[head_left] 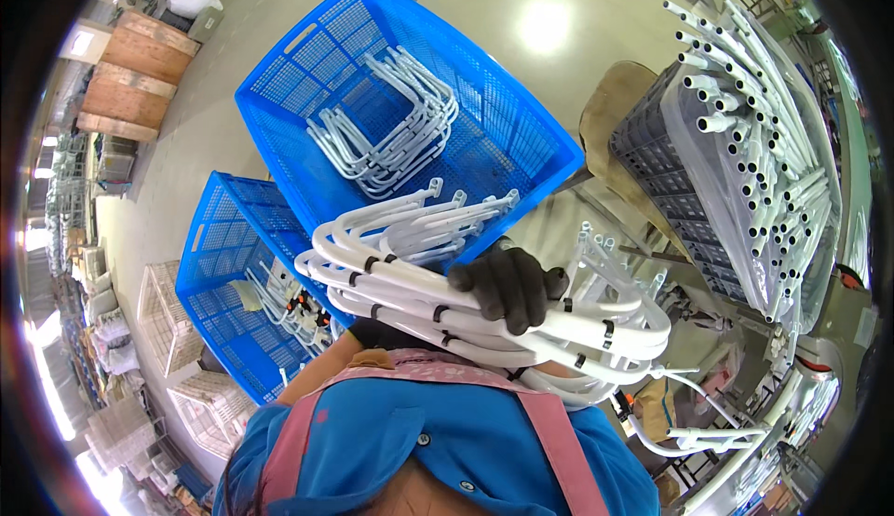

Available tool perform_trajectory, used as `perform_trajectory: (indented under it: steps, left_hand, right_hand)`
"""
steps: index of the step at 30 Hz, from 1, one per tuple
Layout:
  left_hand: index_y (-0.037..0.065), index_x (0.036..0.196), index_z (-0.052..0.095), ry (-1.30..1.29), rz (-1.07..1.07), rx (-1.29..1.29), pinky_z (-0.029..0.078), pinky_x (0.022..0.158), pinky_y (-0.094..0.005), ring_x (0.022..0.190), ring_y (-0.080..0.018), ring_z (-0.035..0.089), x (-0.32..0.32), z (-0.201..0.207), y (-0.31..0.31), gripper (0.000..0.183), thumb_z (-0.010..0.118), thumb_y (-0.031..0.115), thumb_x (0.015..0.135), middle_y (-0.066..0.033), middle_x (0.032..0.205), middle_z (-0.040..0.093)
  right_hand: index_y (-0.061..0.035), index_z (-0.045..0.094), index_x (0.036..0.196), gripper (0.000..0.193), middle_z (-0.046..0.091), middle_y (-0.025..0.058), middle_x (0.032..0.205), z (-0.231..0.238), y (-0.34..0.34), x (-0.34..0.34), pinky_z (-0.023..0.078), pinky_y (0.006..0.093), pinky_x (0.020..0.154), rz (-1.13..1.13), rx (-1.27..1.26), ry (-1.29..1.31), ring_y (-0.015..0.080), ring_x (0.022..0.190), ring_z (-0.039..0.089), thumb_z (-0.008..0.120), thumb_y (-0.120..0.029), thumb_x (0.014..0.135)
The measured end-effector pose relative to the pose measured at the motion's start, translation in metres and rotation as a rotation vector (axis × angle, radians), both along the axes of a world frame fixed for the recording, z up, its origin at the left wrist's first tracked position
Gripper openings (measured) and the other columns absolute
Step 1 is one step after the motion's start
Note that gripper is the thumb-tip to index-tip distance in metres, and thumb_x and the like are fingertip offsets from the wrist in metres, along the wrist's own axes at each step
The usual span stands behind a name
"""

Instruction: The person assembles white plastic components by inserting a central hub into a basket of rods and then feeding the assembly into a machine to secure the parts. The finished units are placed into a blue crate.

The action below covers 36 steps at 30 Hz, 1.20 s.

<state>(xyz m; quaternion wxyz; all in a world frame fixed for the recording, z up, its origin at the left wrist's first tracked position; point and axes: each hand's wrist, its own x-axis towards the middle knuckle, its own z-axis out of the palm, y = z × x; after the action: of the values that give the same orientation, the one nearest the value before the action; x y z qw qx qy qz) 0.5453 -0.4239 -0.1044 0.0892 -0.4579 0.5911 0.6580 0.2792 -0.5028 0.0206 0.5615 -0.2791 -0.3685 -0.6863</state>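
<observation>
While clasping bundled white tubes (419, 281) within dark gloved fingers (512, 297) (cannot tell which hand's), seems partway along in the head view: shows similar white frames (436, 120) inside the blue crate (521, 111) beyond those fingers, has this bundle unreleased.

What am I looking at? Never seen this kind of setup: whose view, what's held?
No machine: a person wearing a blue shirt works by hand. The single picture comes from a wide fisheye camera worn on their head, looking down, so straight edges bend near the rim. The fingers of a dark-gloved hand curl over a bundle of bent white tubes with black bands; I can't tell whether it is the left or right. Beyond, a large blue mesh crate holds more bent white tubes; a second blue crate sits to its left. At right, a dark grey crate holds straight white tubes.
</observation>
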Motion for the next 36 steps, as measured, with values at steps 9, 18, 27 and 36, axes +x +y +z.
perform_trajectory:
  steps: [9,18,27,36]
  left_hand:
    - [0.005,0.110,0.067,0.149,-0.164,-0.109,0.046,0.091,-0.0348,0.102,-0.0216,0.061,-0.168,-0.045,-0.101,0.024,0.057,0.017,0.091,-0.0121,0.109,0.067]
    - [0.003,0.111,0.066,0.275,-0.246,-0.157,0.045,0.092,-0.0345,0.103,-0.0215,0.060,-0.266,-0.115,-0.180,0.027,0.058,0.020,0.092,-0.0120,0.111,0.066]
    - [0.004,0.118,0.058,0.375,-0.391,-0.737,0.048,0.089,-0.0368,0.097,-0.0275,0.062,-0.170,-0.097,-0.155,0.030,0.055,0.017,0.092,-0.0153,0.105,0.065]
    - [0.005,0.147,0.017,-1.234,0.935,-0.478,0.034,0.104,-0.0493,0.129,-0.0414,0.040,0.155,-0.099,-0.017,0.082,0.062,0.035,0.085,-0.0304,0.138,0.040]
  right_hand:
    - [-0.0127,0.061,0.087,0.041,0.065,0.0046,0.088,-0.096,-0.006,-0.094,0.033,0.0472,0.098,-0.285,0.353,-0.121,0.0233,0.084,0.054,0.034,-0.041,0.097]
    - [-0.0105,0.060,0.097,0.036,0.063,0.0064,0.099,-0.314,0.025,-0.202,0.037,0.0480,0.095,-0.567,1.553,0.200,0.0262,0.092,0.055,0.038,-0.039,0.096]
    - [-0.0083,0.058,0.106,0.034,0.061,0.0082,0.110,-0.428,0.084,-0.216,0.040,0.0487,0.092,-0.613,2.008,1.547,0.0291,0.100,0.056,0.042,-0.036,0.095]
    - [-0.0061,0.056,0.116,0.036,0.059,0.0100,0.121,-0.425,0.136,-0.240,0.044,0.0495,0.089,-0.865,1.019,2.865,0.0320,0.108,0.057,0.045,-0.034,0.094]
